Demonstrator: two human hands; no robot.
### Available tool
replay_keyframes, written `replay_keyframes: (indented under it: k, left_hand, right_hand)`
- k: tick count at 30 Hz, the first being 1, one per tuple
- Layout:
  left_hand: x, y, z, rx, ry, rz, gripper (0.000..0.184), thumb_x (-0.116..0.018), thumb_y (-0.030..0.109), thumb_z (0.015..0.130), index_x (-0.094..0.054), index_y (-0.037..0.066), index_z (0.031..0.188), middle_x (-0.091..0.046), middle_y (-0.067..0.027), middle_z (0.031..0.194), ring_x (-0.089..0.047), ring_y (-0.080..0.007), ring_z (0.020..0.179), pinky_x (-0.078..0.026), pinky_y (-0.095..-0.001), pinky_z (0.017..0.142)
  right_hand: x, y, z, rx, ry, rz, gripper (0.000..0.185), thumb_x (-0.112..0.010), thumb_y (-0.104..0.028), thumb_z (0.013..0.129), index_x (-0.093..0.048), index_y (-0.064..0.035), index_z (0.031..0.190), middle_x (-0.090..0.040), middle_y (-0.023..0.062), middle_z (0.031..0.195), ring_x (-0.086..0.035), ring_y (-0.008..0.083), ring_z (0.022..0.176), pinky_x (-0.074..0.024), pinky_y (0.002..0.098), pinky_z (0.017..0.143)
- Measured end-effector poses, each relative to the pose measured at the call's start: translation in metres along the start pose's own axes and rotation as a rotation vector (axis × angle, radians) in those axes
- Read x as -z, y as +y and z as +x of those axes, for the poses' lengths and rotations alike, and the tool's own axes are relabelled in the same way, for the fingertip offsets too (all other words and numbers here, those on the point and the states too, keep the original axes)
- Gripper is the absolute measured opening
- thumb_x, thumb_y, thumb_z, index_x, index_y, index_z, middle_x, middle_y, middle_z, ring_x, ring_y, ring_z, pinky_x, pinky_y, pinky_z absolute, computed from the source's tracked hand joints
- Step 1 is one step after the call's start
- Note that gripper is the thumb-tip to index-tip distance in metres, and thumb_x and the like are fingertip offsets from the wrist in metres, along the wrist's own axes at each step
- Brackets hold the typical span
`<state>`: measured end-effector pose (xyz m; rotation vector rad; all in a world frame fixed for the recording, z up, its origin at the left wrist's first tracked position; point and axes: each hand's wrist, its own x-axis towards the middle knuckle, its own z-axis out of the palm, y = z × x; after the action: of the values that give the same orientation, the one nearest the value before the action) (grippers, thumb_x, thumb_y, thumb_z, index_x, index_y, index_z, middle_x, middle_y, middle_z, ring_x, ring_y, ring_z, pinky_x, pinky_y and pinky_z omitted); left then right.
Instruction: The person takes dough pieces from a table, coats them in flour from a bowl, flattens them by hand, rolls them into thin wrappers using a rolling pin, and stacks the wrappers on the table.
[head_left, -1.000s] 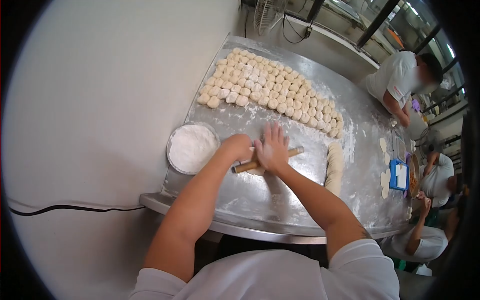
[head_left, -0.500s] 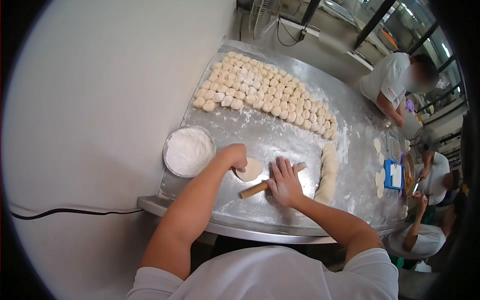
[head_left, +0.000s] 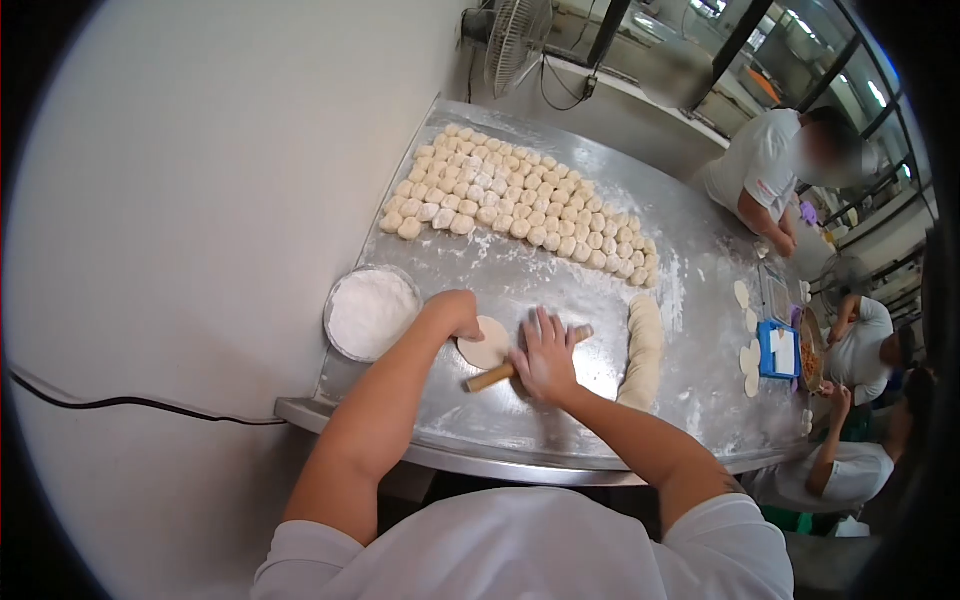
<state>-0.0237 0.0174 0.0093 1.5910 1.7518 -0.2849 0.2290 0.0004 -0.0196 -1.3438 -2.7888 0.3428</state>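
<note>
My left hand [head_left: 456, 313] is closed on the left edge of a thin, round dough wrapper [head_left: 486, 345], which lies on the metal table. My wrist and knuckles hide the fingertips. My right hand [head_left: 546, 357] lies flat with fingers spread across a short wooden rolling pin [head_left: 488, 379]. The pin sits at a slant, its left part by the wrapper's lower right edge; whether it overlaps the dough I cannot tell.
A bowl [head_left: 331, 335] of flour stands left of my left hand. Many dough pieces [head_left: 520, 200] lie in rows farther back. To the right rests a thick dough log [head_left: 641, 355]. Co-workers stand at the far right near flat wrappers [head_left: 750, 357] and a blue tray [head_left: 765, 350].
The view has shifted slightly. My right hand and the rolling pin have moved a little away from my body, toward the wrapper. My left hand stays at the wrapper's edge.
</note>
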Motion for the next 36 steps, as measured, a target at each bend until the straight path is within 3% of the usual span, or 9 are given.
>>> replay_keyframes:
  k: [4,10,16,18,20,22,28,33,36]
  left_hand:
    - [-0.008,0.005,0.01,-0.079,-0.005,-0.195,0.047,-0.09,0.034,0.081,-0.081,-0.004,0.107,-0.08,-0.0216,0.108,-0.078,-0.031,0.097,-0.06,-0.0429,0.084]
    - [-0.037,0.014,0.031,-0.2,-0.026,-0.918,0.037,-0.085,0.023,0.086,-0.079,-0.004,0.111,-0.079,-0.0208,0.108,-0.075,-0.0274,0.097,-0.058,-0.0429,0.081]
    - [-0.008,0.159,0.037,-0.467,-0.302,0.285,0.039,-0.084,0.027,0.086,-0.078,-0.003,0.111,-0.078,-0.022,0.109,-0.075,-0.031,0.097,-0.057,-0.044,0.085]
    - [-0.011,0.232,0.042,-0.639,-0.243,0.088,0.036,-0.075,0.019,0.095,-0.073,0.001,0.127,-0.077,-0.0165,0.12,-0.073,-0.024,0.104,-0.059,-0.0394,0.086]
    - [-0.022,0.309,0.039,-0.532,-0.284,-1.022,0.04,-0.07,0.017,0.101,-0.065,0.001,0.138,-0.072,-0.0168,0.133,-0.072,-0.0229,0.109,-0.059,-0.0371,0.089]
    - [-0.018,0.353,0.042,-0.554,-0.213,-1.48,0.044,-0.066,0.016,0.105,-0.058,-0.001,0.144,-0.069,-0.016,0.137,-0.072,-0.0197,0.109,-0.06,-0.0328,0.088]
    - [-0.028,0.29,0.061,-0.459,-0.03,-1.141,0.041,-0.071,0.02,0.104,-0.06,-0.002,0.137,-0.073,-0.0127,0.127,-0.073,-0.0193,0.101,-0.06,-0.0326,0.08]
    - [-0.009,0.16,0.052,-0.294,0.433,-0.72,0.045,-0.075,0.031,0.102,-0.07,0.0,0.069,-0.07,-0.011,0.066,-0.067,-0.0205,0.068,-0.054,-0.0381,0.07]
    - [0.01,0.086,0.029,-0.107,0.47,-0.332,0.04,-0.078,0.032,0.098,-0.071,0.001,0.074,-0.073,-0.0136,0.073,-0.069,-0.0305,0.072,-0.056,-0.0441,0.075]
  right_hand:
    - [0.014,0.042,-0.049,0.354,-0.119,-0.035,0.053,-0.068,-0.035,0.097,-0.062,-0.0027,0.138,-0.052,0.0242,0.154,-0.041,0.0427,0.149,-0.0285,0.0625,0.123]
    - [0.036,0.023,-0.053,0.316,-0.49,0.097,0.024,-0.075,-0.026,0.091,-0.076,-0.0061,0.105,-0.074,0.0186,0.114,-0.071,0.0392,0.11,-0.0574,0.0525,0.092]
    - [0.041,-0.013,-0.083,0.286,-0.656,0.314,0.027,-0.071,-0.02,0.091,-0.075,-0.0069,0.114,-0.076,0.0176,0.118,-0.072,0.037,0.112,-0.0572,0.0463,0.096]
    - [0.049,-0.013,-0.083,0.272,-0.687,0.317,0.029,-0.07,-0.019,0.091,-0.075,-0.0073,0.117,-0.076,0.0174,0.119,-0.072,0.0367,0.112,-0.0569,0.0457,0.097]
    - [0.06,-0.01,-0.079,0.269,-0.706,0.291,0.03,-0.069,-0.019,0.091,-0.075,-0.0079,0.118,-0.076,0.0171,0.119,-0.072,0.0364,0.113,-0.0566,0.0452,0.098]
    - [0.02,0.004,-0.077,0.274,-0.558,0.349,0.03,-0.07,-0.019,0.091,-0.075,-0.0079,0.118,-0.076,0.0171,0.12,-0.072,0.037,0.113,-0.0563,0.0452,0.099]
    - [0.042,0.02,-0.061,0.112,-0.605,0.343,0.03,-0.07,-0.02,0.088,-0.077,-0.0048,0.114,-0.076,0.0201,0.121,-0.073,0.0389,0.112,-0.0572,0.0483,0.097]
    - [0.063,0.041,-0.046,0.155,-0.557,0.358,0.031,-0.071,-0.029,0.091,-0.074,-0.0025,0.107,-0.075,0.024,0.109,-0.071,0.0424,0.105,-0.0559,0.0507,0.093]
    - [0.078,0.046,-0.039,0.125,-0.619,0.365,0.035,-0.071,-0.027,0.094,-0.073,0.0013,0.114,-0.074,0.0271,0.11,-0.071,0.0427,0.106,-0.0558,0.0493,0.095]
